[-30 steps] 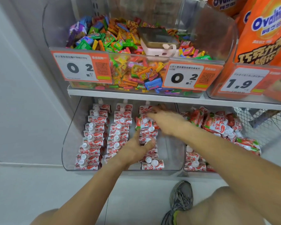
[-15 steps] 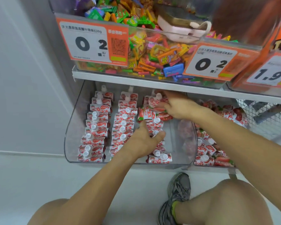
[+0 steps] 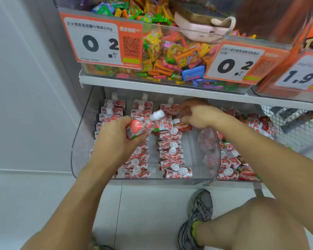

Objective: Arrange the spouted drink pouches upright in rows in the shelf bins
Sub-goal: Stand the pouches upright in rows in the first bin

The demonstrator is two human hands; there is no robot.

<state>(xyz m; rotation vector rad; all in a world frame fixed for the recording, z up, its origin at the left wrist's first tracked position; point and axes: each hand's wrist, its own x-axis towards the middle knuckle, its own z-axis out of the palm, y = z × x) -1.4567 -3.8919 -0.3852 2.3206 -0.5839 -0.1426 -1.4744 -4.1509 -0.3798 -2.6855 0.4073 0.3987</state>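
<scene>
A clear shelf bin [image 3: 79, 141] holds red-and-white spouted pouches standing in three rows [image 3: 171, 154]. My left hand [image 3: 114, 139] grips one pouch [image 3: 141, 126] lifted above the left and middle rows, its white cap pointing up and right. My right hand [image 3: 199, 117] reaches into the back of the right row with curled fingers on pouches [image 3: 182, 125] there; what it holds exactly is hidden. The bin to the right [image 3: 233, 170] contains pouches lying in a loose heap.
The shelf edge [image 3: 170, 88] runs just above the hands. Over it sits a bin of mixed candies [image 3: 170, 55] with a pink device [image 3: 202, 31] on top and price tags. A wire basket [image 3: 296, 123] is at right. My shoe [image 3: 199, 213] and knee are below.
My left hand left the front of the rows and lifted a pouch above them. My right hand stayed at the back of the right row. The camera moved closer and lower.
</scene>
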